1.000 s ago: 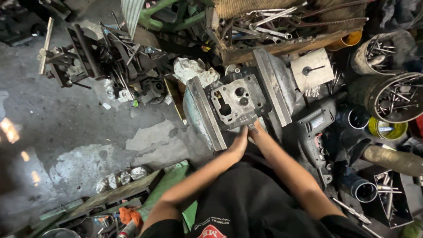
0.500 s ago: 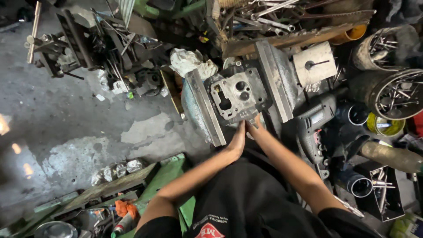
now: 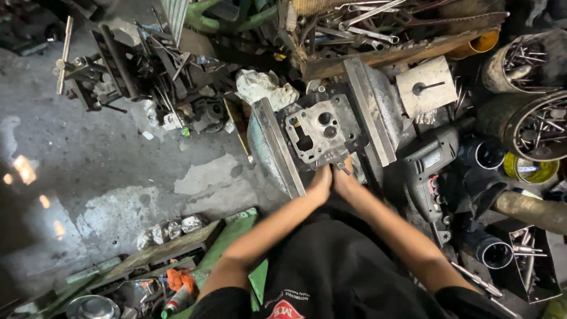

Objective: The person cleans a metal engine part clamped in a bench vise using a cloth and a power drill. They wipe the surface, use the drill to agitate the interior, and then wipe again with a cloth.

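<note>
A grey cast-metal engine part with several round bores sits clamped between two long steel vise jaws. My left hand and my right hand are pressed side by side against the part's near edge, fingers curled. A small metal piece pokes out at my right fingertips, touching the part. What my left hand grips is hidden under it. Both forearms reach out from my black shirt.
A grey electric drill lies right of the vise. Cans of metal rods, a square steel plate and a wooden tray of wrenches crowd the right and back. A white rag lies behind; a green frame near left.
My hands stay together at the part's near edge and have closed in slightly. The view has shifted a little, so the vise sits more to the centre.
</note>
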`<control>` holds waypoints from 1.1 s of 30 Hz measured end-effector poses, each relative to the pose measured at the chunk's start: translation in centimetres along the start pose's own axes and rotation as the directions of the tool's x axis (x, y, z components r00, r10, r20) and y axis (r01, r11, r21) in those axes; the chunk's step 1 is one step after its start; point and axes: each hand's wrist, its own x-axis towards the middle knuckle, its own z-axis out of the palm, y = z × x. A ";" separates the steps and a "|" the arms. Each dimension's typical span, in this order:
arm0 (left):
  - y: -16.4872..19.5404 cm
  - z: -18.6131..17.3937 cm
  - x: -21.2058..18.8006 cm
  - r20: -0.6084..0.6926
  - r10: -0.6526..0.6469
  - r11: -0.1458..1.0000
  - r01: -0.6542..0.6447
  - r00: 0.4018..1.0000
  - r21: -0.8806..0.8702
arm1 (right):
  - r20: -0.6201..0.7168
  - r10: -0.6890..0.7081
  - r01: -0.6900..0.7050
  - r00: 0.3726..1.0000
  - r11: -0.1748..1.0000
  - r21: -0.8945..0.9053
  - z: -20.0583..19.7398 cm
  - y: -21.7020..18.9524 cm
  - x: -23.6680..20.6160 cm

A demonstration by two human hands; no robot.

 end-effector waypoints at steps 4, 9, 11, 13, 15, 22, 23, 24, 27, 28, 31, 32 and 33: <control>1.0 0.0 0.7 -0.024 -0.020 1.000 0.020 1.000 0.013 | -0.020 0.101 -0.103 0.995 0.992 -0.072 -0.5 0.6 -1.1; -0.5 0.9 -1.9 0.127 0.125 0.992 -0.125 0.984 -0.012 | 0.135 0.066 -0.068 0.989 0.998 0.012 -0.6 -1.7 0.9; -0.3 1.0 -2.1 0.077 0.103 0.994 -0.101 0.992 -0.028 | 0.113 0.052 -0.057 0.992 0.997 0.047 -0.5 -2.3 0.5; 0.4 0.8 -1.3 -0.004 0.021 1.000 -0.021 1.000 -0.008 | 0.066 0.042 -0.045 0.997 0.998 0.049 -0.5 -2.2 -0.8; 1.2 0.4 -0.1 -0.059 -0.052 0.999 0.052 0.997 0.001 | 0.031 0.087 -0.088 0.996 0.996 0.014 -0.6 -1.8 -2.2; -0.7 2.7 -1.9 -0.022 0.239 0.969 -0.240 0.971 -0.063 | 0.135 -0.057 0.096 0.989 0.948 -0.305 -2.2 -4.4 -1.4; -0.8 2.9 -2.2 -0.017 0.259 0.963 -0.260 0.966 -0.069 | 0.125 -0.055 0.084 0.991 0.966 -0.245 -2.3 -4.9 -1.6; -0.8 3.0 -2.6 -0.014 0.278 0.958 -0.278 0.961 -0.072 | 0.105 -0.024 0.036 0.994 0.993 -0.109 -2.7 -5.1 -2.1; 0.2 2.6 -2.4 -0.046 0.023 1.000 -0.022 0.999 0.020 | 0.094 -0.003 -0.012 0.996 0.987 0.160 -2.6 -5.7 -5.0; 0.5 2.2 -2.3 -0.056 -0.008 0.999 0.010 0.998 0.032 | 0.100 -0.012 -0.009 0.995 0.977 0.215 -2.4 -5.8 -5.8; 0.5 2.3 -2.3 -0.063 0.028 0.999 -0.026 0.998 0.029 | 0.172 -0.146 0.116 0.974 0.978 0.171 -2.4 -6.2 -5.6; 0.3 2.4 -2.5 -0.056 0.086 0.996 -0.085 0.995 0.019 | 0.157 -0.017 -0.012 0.987 0.983 0.184 -2.4 -6.5 -4.7; -0.1 2.9 -2.8 -0.053 0.148 0.989 -0.148 0.988 0.003 | 0.168 0.051 -0.082 0.985 0.980 0.180 -2.6 -6.6 -4.0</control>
